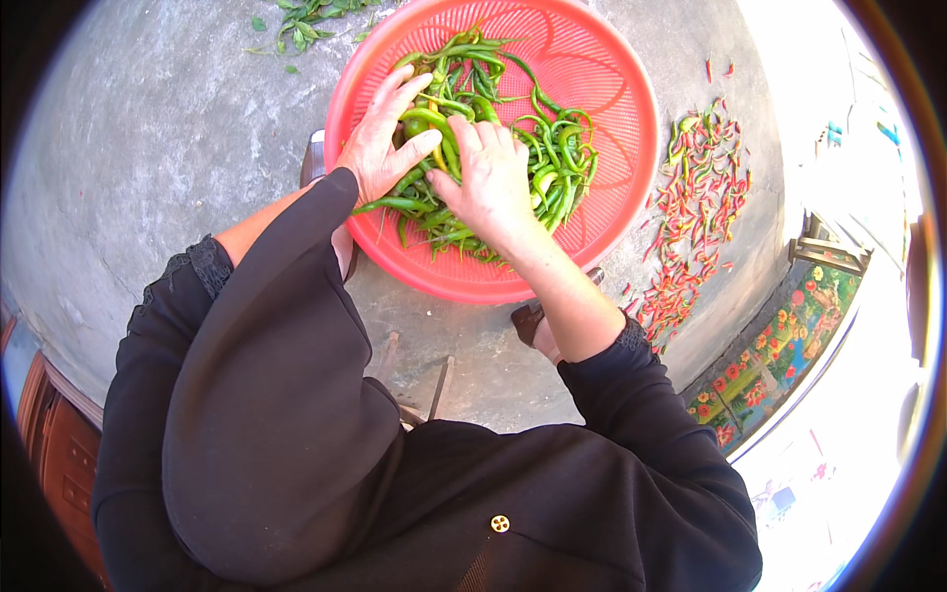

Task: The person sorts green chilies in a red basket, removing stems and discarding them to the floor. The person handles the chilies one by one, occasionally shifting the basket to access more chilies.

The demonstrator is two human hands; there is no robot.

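A round red plastic mesh basket [621, 155] stands on the floor in front of me, holding a heap of long green chili peppers [566, 159]. My left hand [385, 133] rests on the left side of the heap, fingers spread, palm over the peppers. My right hand [484, 170] reaches into the middle of the heap with its fingers bent down among the peppers; whether it grips one is hidden. Between the hands lie curved green peppers and a yellow-orange one [435, 140].
Small red chilies [695, 214] lie spread on the concrete floor [170, 148] right of the basket. Green leafy sprigs [303, 26] lie at the top left. My shoes are close against the basket. A flower-patterned surface [769, 355] is at the right.
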